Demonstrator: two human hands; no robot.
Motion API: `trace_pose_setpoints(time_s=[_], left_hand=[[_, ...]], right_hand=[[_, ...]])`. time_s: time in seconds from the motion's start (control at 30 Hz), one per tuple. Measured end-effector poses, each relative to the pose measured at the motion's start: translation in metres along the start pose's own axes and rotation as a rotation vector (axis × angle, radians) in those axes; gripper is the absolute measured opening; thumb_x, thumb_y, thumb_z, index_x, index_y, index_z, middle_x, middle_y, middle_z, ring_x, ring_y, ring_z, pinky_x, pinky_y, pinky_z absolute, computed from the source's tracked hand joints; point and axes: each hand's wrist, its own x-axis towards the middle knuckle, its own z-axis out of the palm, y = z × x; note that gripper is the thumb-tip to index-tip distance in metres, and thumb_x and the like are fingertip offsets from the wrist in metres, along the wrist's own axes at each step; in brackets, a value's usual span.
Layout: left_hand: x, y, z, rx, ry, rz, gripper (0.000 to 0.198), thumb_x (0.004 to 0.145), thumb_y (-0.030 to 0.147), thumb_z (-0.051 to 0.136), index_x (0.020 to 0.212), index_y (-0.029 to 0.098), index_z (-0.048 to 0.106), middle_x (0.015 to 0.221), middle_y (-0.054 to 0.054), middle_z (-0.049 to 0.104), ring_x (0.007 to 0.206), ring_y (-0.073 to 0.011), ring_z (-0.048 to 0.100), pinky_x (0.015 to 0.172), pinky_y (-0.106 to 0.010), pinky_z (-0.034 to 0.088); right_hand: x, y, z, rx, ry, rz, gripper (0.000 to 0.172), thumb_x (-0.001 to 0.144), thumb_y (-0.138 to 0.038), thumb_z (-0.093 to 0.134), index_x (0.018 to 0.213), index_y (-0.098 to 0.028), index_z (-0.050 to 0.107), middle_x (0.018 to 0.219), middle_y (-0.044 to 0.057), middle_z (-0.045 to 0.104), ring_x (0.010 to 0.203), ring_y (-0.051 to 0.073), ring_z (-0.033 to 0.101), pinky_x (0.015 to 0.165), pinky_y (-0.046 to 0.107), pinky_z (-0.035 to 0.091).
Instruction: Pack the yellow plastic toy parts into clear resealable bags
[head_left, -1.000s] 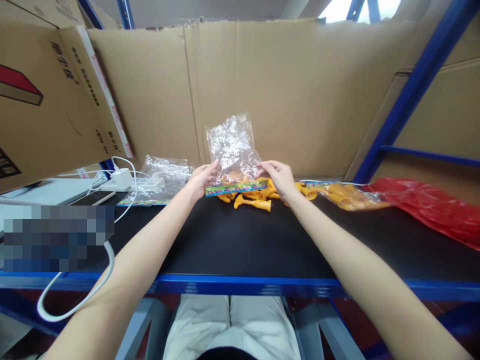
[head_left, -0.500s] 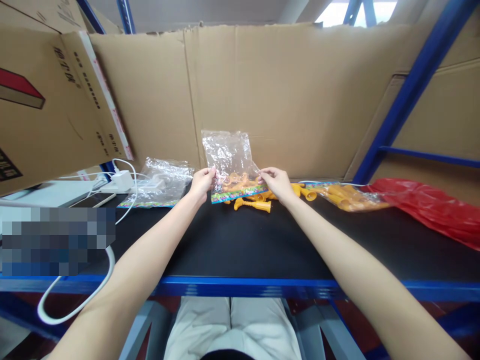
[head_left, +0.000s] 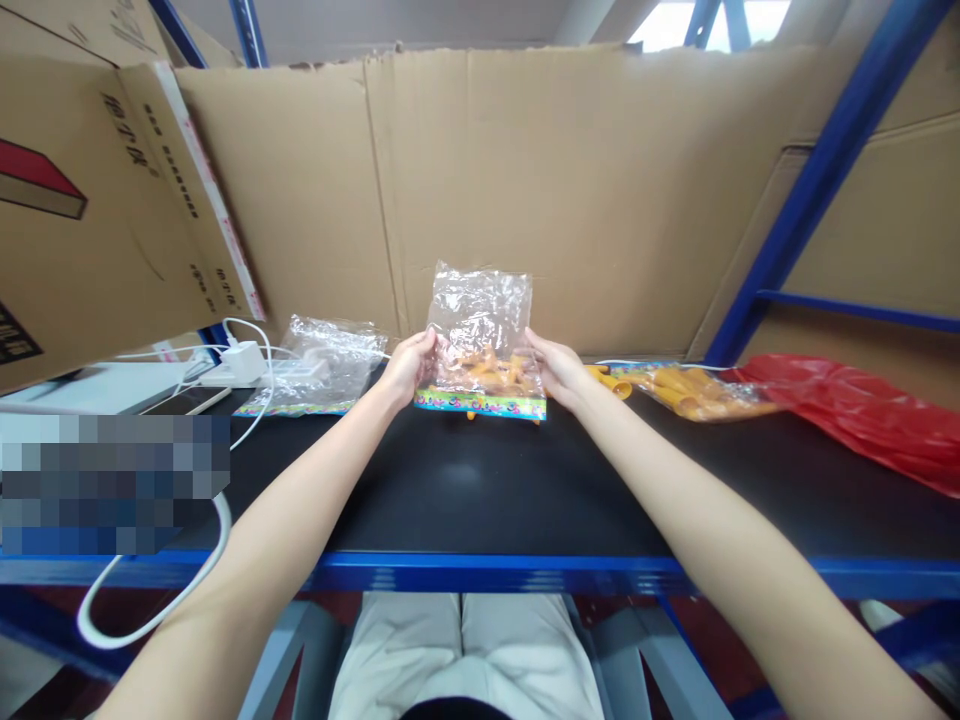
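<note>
Between my two hands a clear plastic bag (head_left: 484,310) stands upright, its colourful printed strip at the bottom. Several orange-yellow plastic pieces (head_left: 487,370) show at the bag's lower part. My left hand (head_left: 409,368) is closed on the bag's left edge, and my right hand (head_left: 556,368) grips the right edge. Behind the bag, mostly hidden, loose yellow pieces lie on the black tabletop (head_left: 480,490); one yellow piece (head_left: 616,386) sticks out beside my right hand.
To the right lie a filled bag of yellow pieces (head_left: 686,392) and a red plastic bag (head_left: 855,415). Leftward are a clear bag (head_left: 330,360), a white charger (head_left: 244,362) with cables and a phone (head_left: 187,400). A cardboard wall (head_left: 562,200) rises behind.
The bag has shifted slightly right and turned to face me squarely, its printed strip now level. It now covers most of the loose yellow piece in front. Both hands still hold it.
</note>
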Motion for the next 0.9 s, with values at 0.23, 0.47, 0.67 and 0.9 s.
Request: trace_pose_setpoints(time_s=[0.23, 0.47, 0.67, 0.9], left_hand=[[-0.003, 0.001, 0.007, -0.103, 0.044, 0.02, 0.019, 0.08, 0.03, 0.059, 0.069, 0.015, 0.054, 0.054, 0.003, 0.054, 0.043, -0.0089, 0.048, 0.044, -0.022, 0.038], [0.001, 0.0, 0.001, -0.065, 0.092, -0.022, 0.026, 0.077, 0.04, 0.06, 0.071, 0.015, 0.055, 0.055, 0.003, 0.053, 0.039, -0.0073, 0.047, 0.043, -0.021, 0.038], [0.005, -0.009, -0.005, 0.167, 0.18, 0.084, 0.023, 0.074, 0.033, 0.067, 0.065, 0.015, 0.057, 0.044, 0.007, 0.042, 0.034, -0.0025, 0.033, 0.035, -0.016, 0.026], [0.004, -0.012, -0.005, 0.287, 0.165, 0.067, 0.026, 0.075, 0.036, 0.064, 0.061, 0.018, 0.053, 0.034, 0.009, 0.033, 0.028, -0.0042, 0.026, 0.031, -0.017, 0.017]], right_hand=[[0.005, 0.004, -0.001, 0.032, 0.086, -0.134, 0.02, 0.065, -0.03, 0.072, 0.064, -0.018, 0.056, 0.056, -0.004, 0.051, 0.052, 0.009, 0.046, 0.051, 0.023, 0.041], [0.007, 0.008, -0.003, -0.12, 0.113, -0.25, 0.028, 0.064, -0.042, 0.07, 0.064, -0.018, 0.056, 0.058, -0.004, 0.051, 0.051, 0.008, 0.045, 0.053, 0.024, 0.04], [0.001, 0.014, 0.002, -0.199, 0.011, -0.269, 0.027, 0.071, -0.043, 0.064, 0.067, -0.017, 0.058, 0.055, -0.004, 0.052, 0.047, 0.008, 0.047, 0.048, 0.022, 0.038], [-0.001, 0.013, 0.006, -0.187, 0.093, -0.28, 0.036, 0.067, -0.05, 0.067, 0.081, -0.02, 0.054, 0.067, -0.003, 0.058, 0.041, 0.007, 0.048, 0.041, 0.022, 0.035]])
